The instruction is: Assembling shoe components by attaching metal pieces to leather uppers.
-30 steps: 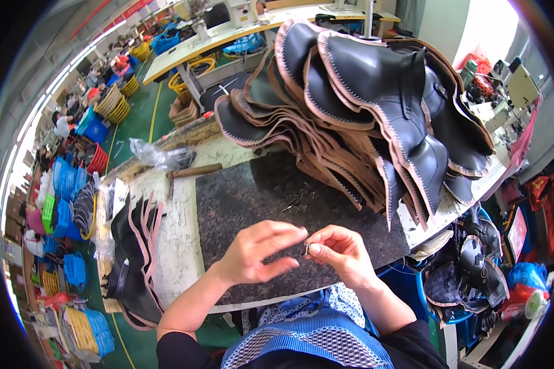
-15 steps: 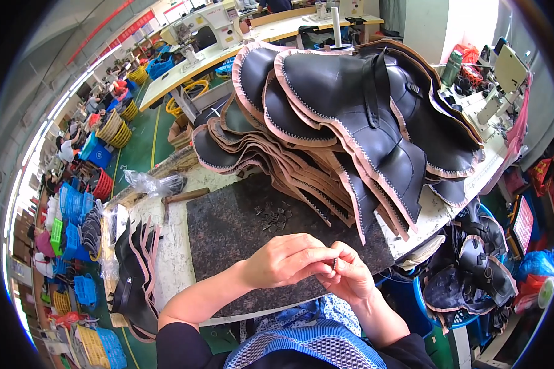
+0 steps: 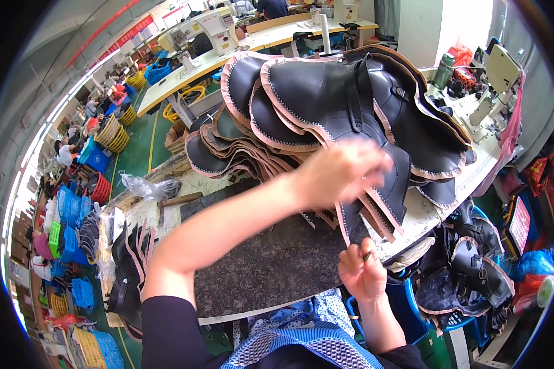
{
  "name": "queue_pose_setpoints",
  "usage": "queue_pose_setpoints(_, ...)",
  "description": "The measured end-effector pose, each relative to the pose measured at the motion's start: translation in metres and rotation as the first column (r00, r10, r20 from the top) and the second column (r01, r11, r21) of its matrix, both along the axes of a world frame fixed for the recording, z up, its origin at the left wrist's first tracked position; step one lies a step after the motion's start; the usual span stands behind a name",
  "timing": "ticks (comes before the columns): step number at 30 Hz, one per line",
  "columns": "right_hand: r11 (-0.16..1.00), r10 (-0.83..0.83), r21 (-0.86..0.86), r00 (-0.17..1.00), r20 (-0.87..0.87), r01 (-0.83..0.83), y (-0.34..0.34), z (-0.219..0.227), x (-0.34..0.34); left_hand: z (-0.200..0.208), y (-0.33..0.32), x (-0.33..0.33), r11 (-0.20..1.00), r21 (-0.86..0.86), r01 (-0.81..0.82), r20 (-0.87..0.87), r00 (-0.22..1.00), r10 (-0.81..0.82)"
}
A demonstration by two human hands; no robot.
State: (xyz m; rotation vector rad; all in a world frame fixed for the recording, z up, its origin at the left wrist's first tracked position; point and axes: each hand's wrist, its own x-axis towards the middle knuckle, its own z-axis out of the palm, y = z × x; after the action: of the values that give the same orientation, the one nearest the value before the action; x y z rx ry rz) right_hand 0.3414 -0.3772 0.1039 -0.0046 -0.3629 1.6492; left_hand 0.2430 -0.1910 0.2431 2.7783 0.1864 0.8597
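My left hand is smeared by motion above the front of a large stack of black leather boot uppers. Whether its fingers touch the leather cannot be made out. The uppers have pale pink zigzag-stitched edges and straps with small buckles. Below the front tips of the stack, my right hand is closed, pinching a small dark piece between thumb and fingers. The dark mottled mat lies under my left forearm, which hides part of it.
A smaller bundle of uppers lies at the table's left end, near a clear plastic bag and a wooden-handled tool. To the right, a blue basket holds more uppers. A sewing machine stands beyond.
My hands have parted. The left has swung forward and right over the stack; the right has shifted slightly right, keeping the small piece. The view has shifted a little.
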Motion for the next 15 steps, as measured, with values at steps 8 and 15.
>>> queue_pose_setpoints(8, 0.994, 0.031, 0.095, 0.969, 0.244, -0.056, -0.027, 0.001, -0.007, 0.035, 0.1, 0.045, 0.332, 0.933, -0.141, -0.039, 0.876, 0.481)
queue_pose_setpoints(15, 0.959, 0.14, 0.156, 0.877, 0.46, -0.235, -0.025, 0.015, -0.015, 0.049, 0.066, -0.024, 0.537, 0.787, -0.303, -0.124, 0.776, 0.619)
